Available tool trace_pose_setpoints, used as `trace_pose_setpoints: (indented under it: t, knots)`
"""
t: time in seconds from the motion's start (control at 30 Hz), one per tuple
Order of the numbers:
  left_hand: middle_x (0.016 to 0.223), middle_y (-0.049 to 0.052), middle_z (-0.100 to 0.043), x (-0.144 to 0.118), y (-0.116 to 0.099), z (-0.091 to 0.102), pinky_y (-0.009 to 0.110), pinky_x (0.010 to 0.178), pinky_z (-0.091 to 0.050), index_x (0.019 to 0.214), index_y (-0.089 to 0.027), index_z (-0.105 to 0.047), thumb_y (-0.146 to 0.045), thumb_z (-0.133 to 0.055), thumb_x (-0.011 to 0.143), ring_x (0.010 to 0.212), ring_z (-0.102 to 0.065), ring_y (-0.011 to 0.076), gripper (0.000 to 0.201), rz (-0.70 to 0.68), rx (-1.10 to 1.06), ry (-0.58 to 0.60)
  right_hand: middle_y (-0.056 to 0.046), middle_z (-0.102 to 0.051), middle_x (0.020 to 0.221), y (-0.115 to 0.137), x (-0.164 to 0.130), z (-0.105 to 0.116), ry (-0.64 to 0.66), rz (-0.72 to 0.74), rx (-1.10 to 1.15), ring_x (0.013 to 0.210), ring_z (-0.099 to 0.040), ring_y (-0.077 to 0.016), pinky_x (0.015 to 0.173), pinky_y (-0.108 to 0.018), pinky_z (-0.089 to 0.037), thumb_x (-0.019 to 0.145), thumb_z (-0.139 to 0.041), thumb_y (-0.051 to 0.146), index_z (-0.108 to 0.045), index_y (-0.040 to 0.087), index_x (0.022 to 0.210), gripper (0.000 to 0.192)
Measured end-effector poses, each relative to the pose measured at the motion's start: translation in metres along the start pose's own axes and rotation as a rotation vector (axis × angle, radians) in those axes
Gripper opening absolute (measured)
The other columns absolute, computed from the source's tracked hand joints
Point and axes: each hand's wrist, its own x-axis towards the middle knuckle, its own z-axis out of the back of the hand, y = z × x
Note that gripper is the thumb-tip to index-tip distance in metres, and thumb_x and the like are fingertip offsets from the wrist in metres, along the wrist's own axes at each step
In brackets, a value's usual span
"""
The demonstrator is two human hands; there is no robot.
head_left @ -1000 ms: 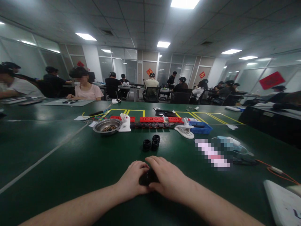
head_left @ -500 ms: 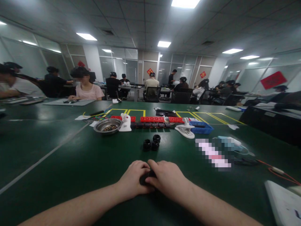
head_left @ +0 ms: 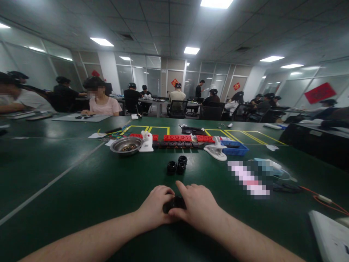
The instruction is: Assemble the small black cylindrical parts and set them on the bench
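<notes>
Both my hands meet low in the middle of the view, around a black round part with a glossy surface. My left hand is closed on its left side. From the right, my right hand grips the same part, its thumb along the near side and its index finger raised a little above. Much of the part is hidden by fingers, so its exact kind does not show. Just beyond stand three black ribbed ring-shaped pieces, grouped close together on the green table.
Farther off are a metal bowl of small brass-coloured pieces, a white clamp stand, another white clamp, red strips and a blue tray. A white box edge lies right. A co-worker sits across.
My right index finger has lifted and the right hand has shifted slightly right, showing more of the black part. The left hand stays nearly in place.
</notes>
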Motion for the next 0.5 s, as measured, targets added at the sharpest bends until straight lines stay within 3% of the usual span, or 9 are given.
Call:
trace_pose_setpoints:
  t: [0.13, 0.27, 0.4, 0.5]
  knots:
    - [0.1, 0.003, -0.056, 0.0, -0.0004, 0.0003, 0.036, 0.084, -0.038, 0.093, -0.024, -0.062, -0.041, -0.066, 0.064, 0.094, -0.049, 0.0237, 0.034, 0.005, -0.013, 0.001, -0.01, -0.065, 0.074, 0.0028, 0.0011, -0.0025, 0.055, -0.034, -0.006, 0.067, -0.062, -0.0274, 0.055, -0.034, -0.046, 0.074, -0.051, 0.052, -0.052, 0.017, 0.097, 0.042]
    - [0.102, 0.003, -0.055, 0.0006, 0.0022, -0.0017, 0.037, 0.086, -0.037, 0.092, -0.023, -0.063, -0.037, -0.067, 0.063, 0.097, -0.047, 0.0242, 0.033, 0.016, -0.022, 0.017, -0.01, -0.065, 0.081, 0.0019, -0.0021, -0.0033, 0.081, 0.047, 0.034, 0.071, -0.061, -0.0251, 0.061, -0.035, -0.046, 0.078, -0.048, 0.029, -0.05, 0.016, 0.103, 0.028]
    - [0.103, 0.004, -0.054, 0.0015, 0.0056, -0.0038, 0.038, 0.085, -0.037, 0.092, -0.024, -0.064, -0.04, -0.069, 0.06, 0.097, -0.046, 0.0261, 0.036, 0.039, -0.023, 0.05, -0.011, -0.055, 0.111, -0.0005, -0.006, -0.0027, 0.0, 0.199, 0.179, 0.095, -0.053, -0.0249, 0.081, -0.037, -0.042, 0.072, -0.054, 0.028, -0.038, 0.016, 0.12, 0.051]
    - [0.107, 0.005, -0.053, 0.0012, 0.0059, -0.0038, 0.04, 0.088, -0.036, 0.097, -0.023, -0.062, -0.041, -0.068, 0.062, 0.1, -0.045, 0.0265, 0.04, 0.034, -0.023, 0.046, -0.015, -0.057, 0.105, 0.0007, -0.0039, -0.0063, 0.01, 0.073, 0.14, 0.093, -0.053, -0.0295, 0.08, -0.044, -0.04, 0.072, -0.055, 0.038, -0.033, 0.012, 0.125, 0.062]
